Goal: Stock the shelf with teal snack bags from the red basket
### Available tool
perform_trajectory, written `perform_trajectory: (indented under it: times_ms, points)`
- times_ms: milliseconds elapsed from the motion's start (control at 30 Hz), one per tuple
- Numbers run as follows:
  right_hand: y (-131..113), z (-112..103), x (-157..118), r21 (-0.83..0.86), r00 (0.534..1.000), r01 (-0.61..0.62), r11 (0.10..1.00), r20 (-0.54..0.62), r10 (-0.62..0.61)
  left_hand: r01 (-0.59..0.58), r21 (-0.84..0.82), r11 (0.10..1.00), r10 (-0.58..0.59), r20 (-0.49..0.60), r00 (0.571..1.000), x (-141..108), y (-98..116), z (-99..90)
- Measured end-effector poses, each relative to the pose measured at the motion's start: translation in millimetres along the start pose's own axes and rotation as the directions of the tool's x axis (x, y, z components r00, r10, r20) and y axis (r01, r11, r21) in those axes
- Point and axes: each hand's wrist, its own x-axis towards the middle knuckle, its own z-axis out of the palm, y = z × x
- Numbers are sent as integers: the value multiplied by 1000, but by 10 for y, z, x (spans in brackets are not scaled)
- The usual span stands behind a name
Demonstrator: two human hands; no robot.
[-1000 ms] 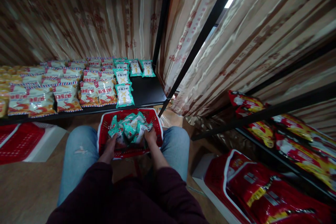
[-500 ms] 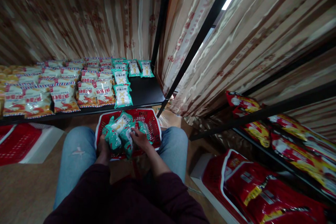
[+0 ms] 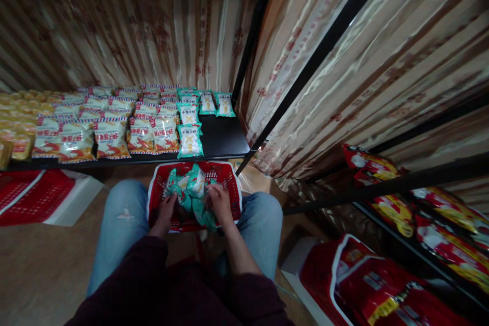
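A red basket (image 3: 234, 188) with a white rim rests between the knees, holding several green-and-white snack bags (image 3: 195, 183). My left hand (image 3: 166, 210) is inside the basket at its left, fingers against the green bags; its grip is too dim to make out. My right hand (image 3: 219, 202) reaches in from the right, fingers bent at the bags' right side, and what they grip is blurred. Beyond the basket, a black shelf (image 3: 223, 137) bears upright green-and-white bags (image 3: 190, 140) at its right part, beside rows of orange-and-white bags (image 3: 111, 138).
Yellow packs (image 3: 21, 146) fill the shelf's left end. Below it sits another red basket (image 3: 36, 196). At the right, a red basket with large red bags (image 3: 378, 285) stands under a shelf of red-and-yellow bags (image 3: 443, 242). Black posts (image 3: 305, 79) rise before curtains.
The view has shifted, moving the scene rightward. My left hand has come from the basket's left side onto the bags. The bags in the basket have shifted and look more bunched.
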Motion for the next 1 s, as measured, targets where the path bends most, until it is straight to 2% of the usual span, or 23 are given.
perform_trajectory:
  times_ms: [33,100,167,233,300,333,367,400,433,467,500,533,567,600,667,700,733,767,800,833,867,933,1000]
  points:
    - [1,16,-15,-6,994,-16,1000,111,16,6,-3,1000,-6,10,1000,5,-3,-3]
    - [15,30,-18,-90,983,-8,996,182,24,11,-2,1000,-11,20,1000,12,-12,-13]
    - [6,8,1,-224,996,25,974,88,-5,1,8,1000,-2,22,1000,11,-20,-27]
    - [-53,-44,10,-315,995,38,948,-79,-66,-21,26,999,20,22,1000,2,-24,-41]
    - [-151,-107,-17,-248,980,43,968,-177,-89,-50,55,997,49,16,999,-11,-25,-53]
    - [-199,-136,-46,-147,987,46,988,-149,-68,-63,73,995,63,11,998,-19,-24,-57]
    - [-237,-158,-81,-18,999,29,999,-39,-29,-75,90,993,75,7,997,-27,-22,-58]
    - [-260,-171,-118,109,990,-27,994,142,11,-85,106,991,85,3,996,-36,-18,-58]
    - [-262,-174,-151,200,941,-115,973,336,42,-94,121,988,94,0,996,-45,-14,-57]
    - [-245,-166,-174,234,865,-203,951,498,62,-101,135,986,102,-2,995,-55,-7,-56]
    - [-209,-149,-184,225,797,-260,939,599,77,-108,150,983,110,-5,994,-65,2,-56]
    - [-162,-126,-178,193,775,-270,943,625,94,-114,164,980,117,-11,993,-75,13,-59]
    - [-109,-102,-156,152,804,-236,960,585,105,-120,178,977,125,-21,992,-86,26,-66]
    - [-57,-82,-122,100,866,-175,979,489,105,-123,192,974,132,-37,991,-98,40,-75]
    - [19,-68,-36,-15,977,-93,996,193,94,-121,215,969,140,-75,987,-125,72,-98]
    - [36,-77,4,-80,996,-79,994,27,81,-119,225,967,142,-90,986,-141,88,-107]
    - [38,-94,36,-122,990,-78,989,-123,63,-118,232,966,144,-99,985,-159,106,-112]
    - [28,-114,56,-131,971,-76,988,-235,44,-120,237,964,146,-97,985,-178,125,-112]
    - [8,-133,63,-97,955,-65,993,-296,33,-124,242,962,149,-86,985,-200,146,-105]
    - [-16,-145,58,-22,954,-41,999,-299,33,-133,247,960,155,-70,985,-223,170,-93]
    - [-41,-145,41,81,969,-16,997,-245,36,-146,255,956,164,-54,985,-247,199,-75]
    - [-79,-103,-15,275,999,-3,961,-30,12,-177,281,943,194,-32,981,-296,266,-27]
    - [-92,-9,-76,345,986,-31,938,166,-28,-213,314,925,231,-21,973,-341,343,27]
